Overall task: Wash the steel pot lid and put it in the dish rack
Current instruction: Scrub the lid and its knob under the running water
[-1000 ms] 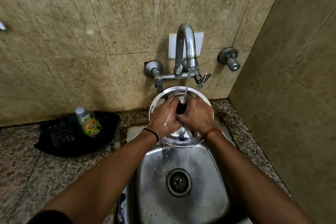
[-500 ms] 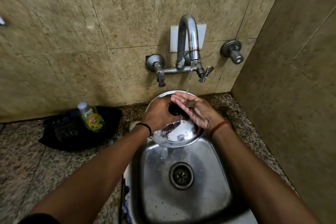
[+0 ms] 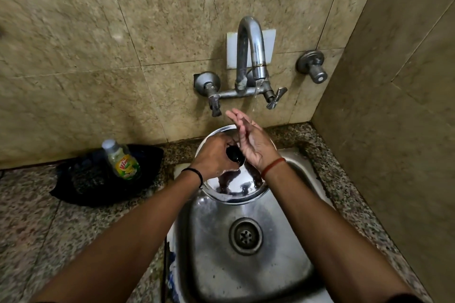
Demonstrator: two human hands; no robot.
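Note:
The round steel pot lid (image 3: 236, 187) is held over the back of the steel sink (image 3: 290, 261), its top side with the black knob (image 3: 235, 155) toward me. My left hand (image 3: 214, 157) grips the lid at the knob. My right hand (image 3: 248, 140) is raised off the lid with straight fingers, palm turned left, just below the tap. A thin trickle of water falls from the spout (image 3: 257, 81). No dish rack is in view.
The wall tap (image 3: 248, 56) has two handles and a separate valve (image 3: 312, 67) to its right. On the granite counter at left lies a black bag (image 3: 93, 179) with a green-labelled bottle (image 3: 121, 160) on it. A tiled wall closes the right side.
My right hand has lifted off the lid and opened toward the tap. The stream has shrunk to a trickle. The lid has dropped a little lower over the sink.

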